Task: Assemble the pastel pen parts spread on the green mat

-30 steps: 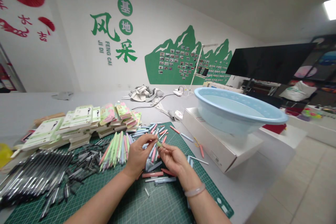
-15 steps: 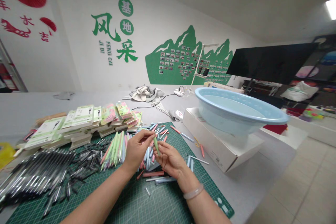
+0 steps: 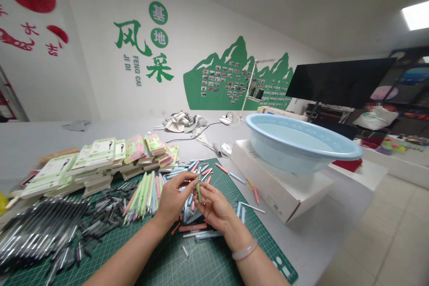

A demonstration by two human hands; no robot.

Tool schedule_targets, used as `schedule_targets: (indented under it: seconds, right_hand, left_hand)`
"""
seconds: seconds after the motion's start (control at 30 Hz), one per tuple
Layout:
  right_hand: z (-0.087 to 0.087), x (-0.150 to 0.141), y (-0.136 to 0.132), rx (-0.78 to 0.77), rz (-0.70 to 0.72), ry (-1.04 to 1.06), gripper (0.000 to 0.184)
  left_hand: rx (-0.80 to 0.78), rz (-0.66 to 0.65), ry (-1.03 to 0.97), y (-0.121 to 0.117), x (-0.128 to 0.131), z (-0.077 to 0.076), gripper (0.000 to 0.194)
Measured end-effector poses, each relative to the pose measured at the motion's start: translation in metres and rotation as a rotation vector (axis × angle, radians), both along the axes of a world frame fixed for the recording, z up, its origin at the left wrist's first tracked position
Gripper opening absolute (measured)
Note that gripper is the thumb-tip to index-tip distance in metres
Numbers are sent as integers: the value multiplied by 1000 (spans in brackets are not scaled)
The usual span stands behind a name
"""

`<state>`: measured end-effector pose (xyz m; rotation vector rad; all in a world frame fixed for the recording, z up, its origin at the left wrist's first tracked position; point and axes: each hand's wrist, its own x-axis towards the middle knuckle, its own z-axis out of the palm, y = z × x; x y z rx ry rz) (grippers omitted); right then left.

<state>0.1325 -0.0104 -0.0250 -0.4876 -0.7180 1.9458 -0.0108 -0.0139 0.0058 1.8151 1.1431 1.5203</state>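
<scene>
A short, tapered light-green pen [image 3: 199, 193] is held upright between both hands. My left hand [image 3: 172, 194] pinches its upper end with thumb and forefinger. Round its lower part, the fingers of my right hand [image 3: 216, 208] are closed. Loose pink, blue and white pen parts [image 3: 192, 228] lie beneath and around the hands, partly hidden by them. Left of my left hand, a row of green, pink and purple pens [image 3: 145, 196] rests on the green cutting mat [image 3: 161, 257].
Clear pen barrels with dark ends [image 3: 40, 228] and black pen parts [image 3: 103, 208] lie at the left. Behind them are stacked paper boxes [image 3: 100, 152]. A blue basin [image 3: 301, 143] stands on a white box [image 3: 268, 183] at the right. Grey cloths [image 3: 184, 121] lie farther back.
The view has shifted slightly. The green pen stays between both hands, and my right fingers now cover more of it, closer to my left fingertips.
</scene>
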Motion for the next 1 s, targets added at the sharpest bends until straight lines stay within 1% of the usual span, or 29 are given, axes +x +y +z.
schedule_targets:
  seconds: [0.1,0.2,0.3,0.43,0.5,0.57,0.6,0.67,0.77,0.83,0.93,1.0]
  right_hand:
    - [0,-1,0,31,6,-2,27]
    - [0,0,2,53,-22,0,28]
    - [-1,1,5,50,-59,5,28]
    - [-1,2,7,47,-108,-8,27]
    - [-1,3,8,49,-139,-23,25]
    - [-1,5,9,58,-168,-48,25]
    - [-1,6,10,65,-182,-63,25]
    - [0,10,11,85,-209,-90,24]
    - [0,15,13,118,-253,-108,24]
    - [0,18,14,128,-283,-119,25]
    - [0,20,15,122,-320,-131,27]
    - [1,19,15,126,-334,-128,28]
  left_hand:
    - [-13,0,43,0,2,0,16]
    - [-28,-43,93,5,6,7,20]
    - [-64,-129,149,15,15,23,38]
    - [-97,-193,227,31,26,48,61]
    - [-99,-234,251,37,29,58,68]
    - [-96,-259,256,40,28,62,69]
    - [-95,-261,254,41,26,61,68]
    - [-104,-245,247,44,18,55,61]
    - [-142,-183,280,48,-1,37,39]
    - [-178,-146,354,50,-16,24,28]
    - [-229,-72,485,51,-36,6,23]
    - [-251,-4,588,50,-44,-3,21]
